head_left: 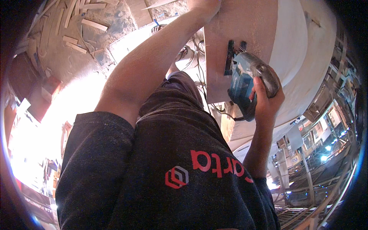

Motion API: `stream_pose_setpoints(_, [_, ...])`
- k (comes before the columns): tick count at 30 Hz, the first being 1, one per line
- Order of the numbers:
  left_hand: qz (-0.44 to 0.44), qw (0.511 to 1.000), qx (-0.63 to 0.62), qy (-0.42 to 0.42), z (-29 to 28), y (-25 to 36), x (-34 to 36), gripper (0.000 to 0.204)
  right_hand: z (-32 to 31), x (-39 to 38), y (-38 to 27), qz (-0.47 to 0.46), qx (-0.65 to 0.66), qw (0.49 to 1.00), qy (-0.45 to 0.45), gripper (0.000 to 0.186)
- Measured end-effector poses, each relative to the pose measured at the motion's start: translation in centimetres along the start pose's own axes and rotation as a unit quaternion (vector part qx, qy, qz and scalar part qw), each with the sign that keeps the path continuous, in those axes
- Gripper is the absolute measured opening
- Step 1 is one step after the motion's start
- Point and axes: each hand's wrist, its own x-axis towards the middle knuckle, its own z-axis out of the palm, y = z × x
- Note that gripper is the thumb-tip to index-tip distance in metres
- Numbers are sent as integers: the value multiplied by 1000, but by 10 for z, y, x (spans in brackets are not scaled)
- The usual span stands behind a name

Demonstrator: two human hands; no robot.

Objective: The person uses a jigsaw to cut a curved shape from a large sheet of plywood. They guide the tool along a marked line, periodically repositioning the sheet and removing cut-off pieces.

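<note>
My right hand (268, 97) is wrapped around the handle of a teal-blue jigsaw (245, 78), its thumb along the near side. The tool's dark base plate (229, 57) rests on a brown plywood sheet (218, 32), near the sheet's left edge. A black cord (238, 119) runs from the back of the jigsaw toward my waist. Its blade cannot be made out. My left arm reaches far forward across the view. At the top edge my left hand (205, 4) is over or on the plywood, cut off by the frame, with its fingers hidden.
Pale sheets (303, 57) lie to the right of the plywood. Cables (202, 73) hang along its left edge, close to my legs. Wood offcuts (94, 25) are scattered on the floor at the far left. Metal framework (306, 168) stands at the lower right.
</note>
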Motion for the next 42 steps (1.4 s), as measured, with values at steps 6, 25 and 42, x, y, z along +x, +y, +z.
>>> stream_pose_setpoints(6, [10,1000,28,6,0,4,3,49,2,4,-4,-2,-2,1000,3,45])
stream_pose_setpoints(25, [-21,1000,15,-11,-1,9,2,53,6,12,-9,34,13,999,6,48])
stream_pose_setpoints(42, [-41,995,-88,-36,-15,-24,3,48,4,11,17,-53,-62,997,-5,62])
